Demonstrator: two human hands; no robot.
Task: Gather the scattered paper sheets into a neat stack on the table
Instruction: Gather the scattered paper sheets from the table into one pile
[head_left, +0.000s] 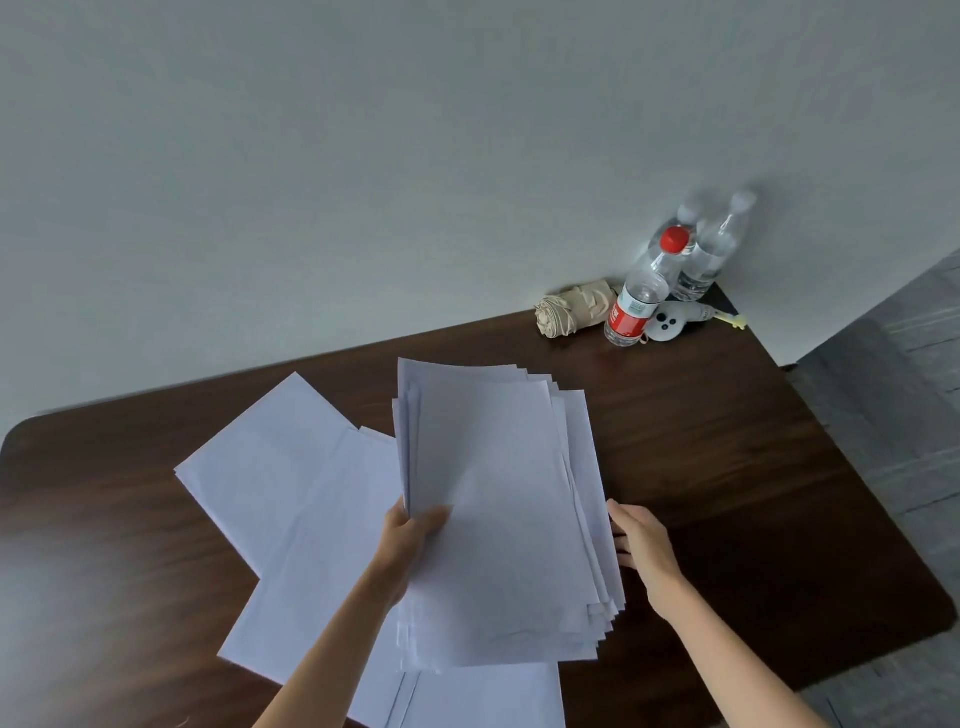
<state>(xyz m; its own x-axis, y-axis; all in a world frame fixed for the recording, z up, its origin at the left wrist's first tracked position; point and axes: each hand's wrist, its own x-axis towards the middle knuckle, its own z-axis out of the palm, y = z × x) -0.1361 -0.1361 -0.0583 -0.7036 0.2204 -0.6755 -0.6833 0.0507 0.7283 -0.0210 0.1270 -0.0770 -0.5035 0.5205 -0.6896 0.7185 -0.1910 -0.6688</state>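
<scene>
White office paper: thin, light, limp. The gathered bundle (493, 493) sits at centre frame, lifted off the dark wooden table (727, 441). Its edges are fanned and uneven, worst at the lower right corner.

Left hand (415, 525) grips the bundle's left edge, thumb on top, fingers hidden beneath. Right hand (641, 545) lies against the right edge with fingers fairly straight, not pinching. Cannot tell whether any fingertip goes under the sheets.

Loose sheets (280, 483) lie flat and overlapping on the table at left centre, running under the bundle toward the bottom edge.

Water bottles (636, 306) stand upper right, well apart from the paper.

Handling, as judged:
- Sheets slide easily on one another, sag when held by one edge, and crease at corners.
- A flat sheet on smooth wood is hard to lift from its middle. Better to slide it and catch a corner or edge.
- To square up, hold both long edges loosely and tap a short edge on the table.
</scene>
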